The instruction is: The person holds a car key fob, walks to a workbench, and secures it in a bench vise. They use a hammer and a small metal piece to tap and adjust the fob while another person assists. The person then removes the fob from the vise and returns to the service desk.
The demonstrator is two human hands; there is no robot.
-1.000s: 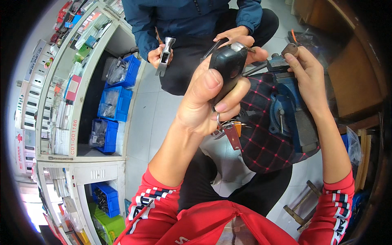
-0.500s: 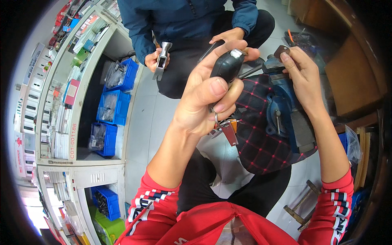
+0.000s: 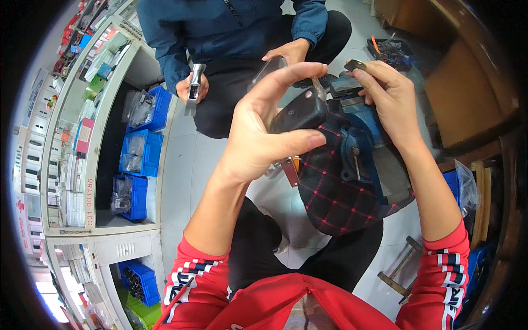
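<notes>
Key fob (image 3: pixel 300 111), black, sits pinched in left hand (image 3: pixel 258 132), thumb under, fingers curled over top, raised above blue vise (image 3: pixel 360 143). Right hand (image 3: pixel 385 91) nips a small dark piece (image 3: pixel 355 65) at fingertips. Judgement: steady fob, bring piece in squarely.

Black key fob (image 3: pixel 300 113), centre frame. Blue vise (image 3: pixel 360 146), right of centre. Black cloth (image 3: pixel 335 192) with red diamond stitching was beneath it. Red sleeves (image 3: pixel 192 280) with black-and-white bands, lower frame. Blue bins (image 3: pixel 137 154), white shelving (image 3: pixel 88 181), left. Navy jacket (image 3: pixel 220 27), top.
</notes>
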